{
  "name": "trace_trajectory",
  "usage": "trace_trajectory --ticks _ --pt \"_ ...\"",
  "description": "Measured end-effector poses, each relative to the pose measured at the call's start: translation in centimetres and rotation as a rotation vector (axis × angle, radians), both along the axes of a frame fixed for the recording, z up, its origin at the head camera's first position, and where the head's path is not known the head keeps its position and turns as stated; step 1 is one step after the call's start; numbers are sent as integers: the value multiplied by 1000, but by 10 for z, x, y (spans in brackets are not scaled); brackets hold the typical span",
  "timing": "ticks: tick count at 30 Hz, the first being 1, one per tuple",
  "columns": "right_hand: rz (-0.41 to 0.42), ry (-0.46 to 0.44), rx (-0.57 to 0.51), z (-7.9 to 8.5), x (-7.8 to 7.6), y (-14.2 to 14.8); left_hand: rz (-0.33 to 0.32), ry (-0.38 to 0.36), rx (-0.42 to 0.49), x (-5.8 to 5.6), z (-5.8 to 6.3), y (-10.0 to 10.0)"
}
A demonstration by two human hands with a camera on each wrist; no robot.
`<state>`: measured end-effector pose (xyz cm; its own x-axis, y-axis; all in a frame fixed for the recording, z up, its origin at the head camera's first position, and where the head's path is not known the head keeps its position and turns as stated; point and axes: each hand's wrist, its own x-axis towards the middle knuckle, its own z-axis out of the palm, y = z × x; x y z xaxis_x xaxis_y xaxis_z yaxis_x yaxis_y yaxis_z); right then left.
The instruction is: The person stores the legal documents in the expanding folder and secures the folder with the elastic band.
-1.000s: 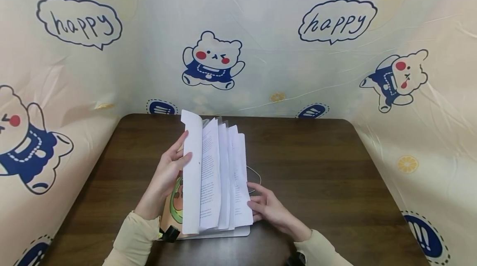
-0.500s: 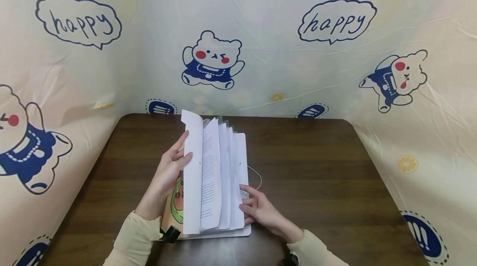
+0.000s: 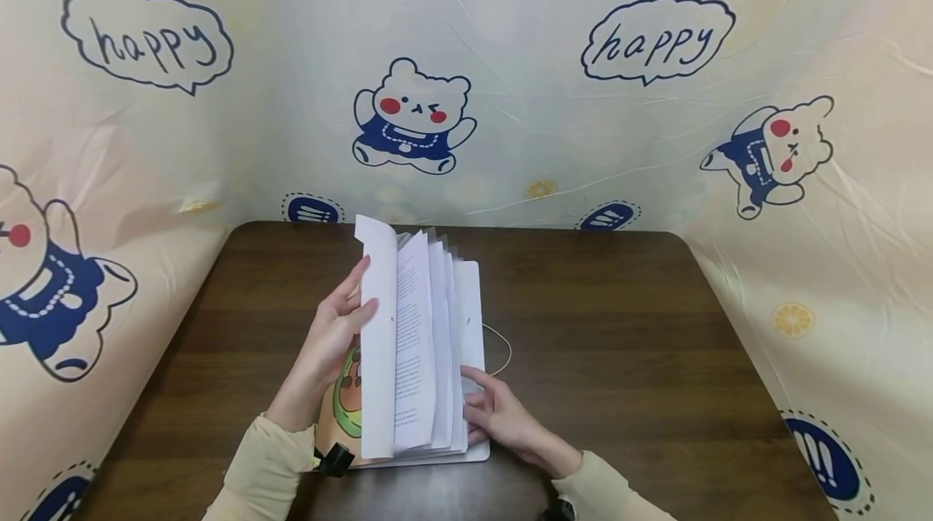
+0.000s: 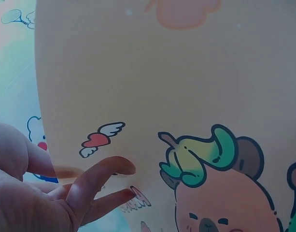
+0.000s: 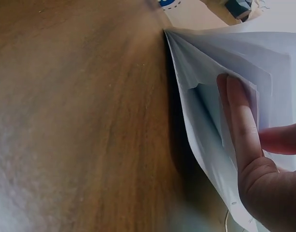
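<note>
A folder with a cartoon-printed cover stands partly fanned on the table, its front cover (image 3: 377,391) lifted and curled over to the left. My left hand (image 3: 337,335) grips that cover, thumb on the white inside. In the left wrist view its fingers (image 4: 102,176) lie against the printed capybara side of the cover (image 4: 114,72). Printed pages (image 3: 413,359) and clear sleeves fan out beside it. My right hand (image 3: 506,416) pinches the edge of the pages; in the right wrist view its fingers (image 5: 242,116) lie between the pages (image 5: 234,67) and the back cover (image 5: 193,140), thumb opposite.
A thin elastic cord (image 3: 508,347) loops out from the folder's right side onto the brown wooden table (image 3: 619,326). Behind and beside the table hangs a light curtain (image 3: 525,100) printed with bears and "happy" bubbles.
My right hand has moved left, bringing the right-hand pages toward the others and baring more of the white back cover. My left hand keeps its grip on the front cover.
</note>
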<state>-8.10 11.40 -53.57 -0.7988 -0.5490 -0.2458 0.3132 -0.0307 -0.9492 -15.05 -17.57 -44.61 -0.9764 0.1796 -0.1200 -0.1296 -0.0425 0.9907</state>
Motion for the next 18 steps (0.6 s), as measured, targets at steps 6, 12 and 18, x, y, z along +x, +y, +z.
trace_trajectory --ticks 6,12,18 --pt "-4 17 28 -2 0 1 -7 -4 -40 0 0 3" --pt "-17 34 57 -1 -2 2 -40 0 -81 -1 -2 9" --pt "-41 45 78 -3 -3 4 -44 12 -91 -2 -5 15"
